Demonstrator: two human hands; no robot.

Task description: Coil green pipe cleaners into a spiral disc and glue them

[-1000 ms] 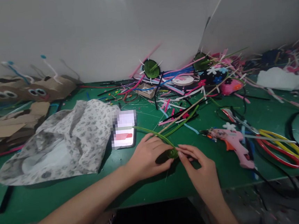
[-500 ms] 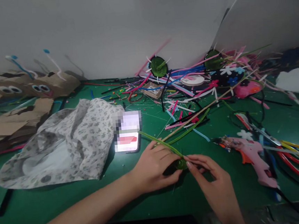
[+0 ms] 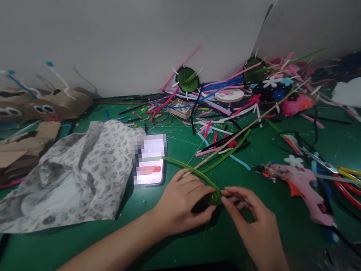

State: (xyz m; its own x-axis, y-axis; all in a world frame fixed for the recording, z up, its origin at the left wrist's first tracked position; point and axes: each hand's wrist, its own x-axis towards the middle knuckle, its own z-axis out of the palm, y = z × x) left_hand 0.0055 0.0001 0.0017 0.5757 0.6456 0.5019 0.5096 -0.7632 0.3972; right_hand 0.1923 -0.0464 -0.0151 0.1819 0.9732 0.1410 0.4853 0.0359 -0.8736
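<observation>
Between my two hands is a small coil of green pipe cleaner (image 3: 215, 198), with a long free end curving up and left over my knuckles. My left hand (image 3: 186, 200) pinches the coil between thumb and fingers. On the coil's right edge, the thumb and forefinger of my right hand (image 3: 250, 213) press together on the pipe cleaner. A thin wooden stick (image 3: 231, 139) runs from behind my left hand toward the upper right. Beside it lies another green pipe cleaner strand (image 3: 229, 153).
A lit phone (image 3: 151, 159) lies by a patterned cloth (image 3: 85, 173). At right are a pink glue gun (image 3: 301, 184) and red-and-yellow-handled tools (image 3: 356, 192). Pipe cleaner scraps (image 3: 218, 102) and green discs (image 3: 187, 79) lie at the back; paper-bag figures (image 3: 39, 108) stand at left.
The view has shifted slightly, so things sit a little further left. My right fingertips have moved slightly along the coil's edge. Both hands still hold the green pipe cleaner.
</observation>
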